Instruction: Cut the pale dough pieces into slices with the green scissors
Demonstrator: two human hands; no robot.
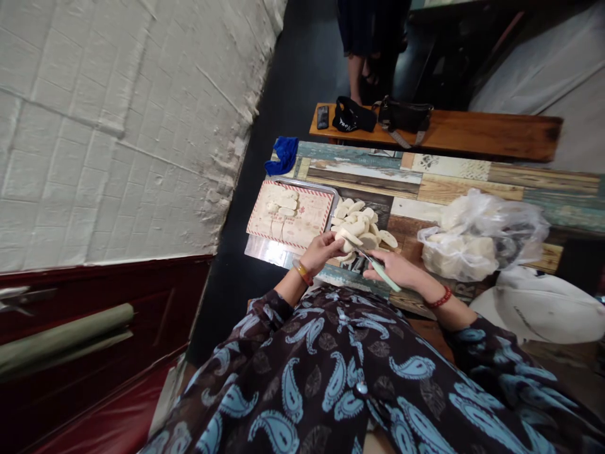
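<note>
Left hand (321,255): fingers closed on a pale, rounded piece (348,238) above the tabletop. Right hand (397,270): wrapped around the smooth, pale-green handle of a knife (385,275), its narrow blade at the piece. Just beyond: a loose heap of matte oval slices (357,219) on the wood-plank-patterned table (411,208). Further off: crumpled blue cloth (282,156), then a varnished wooden bench (496,133).

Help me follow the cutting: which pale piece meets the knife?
The piece in the left hand, at the knife in the right hand; loose pieces lie heaped or on the patterned sheet.
</note>
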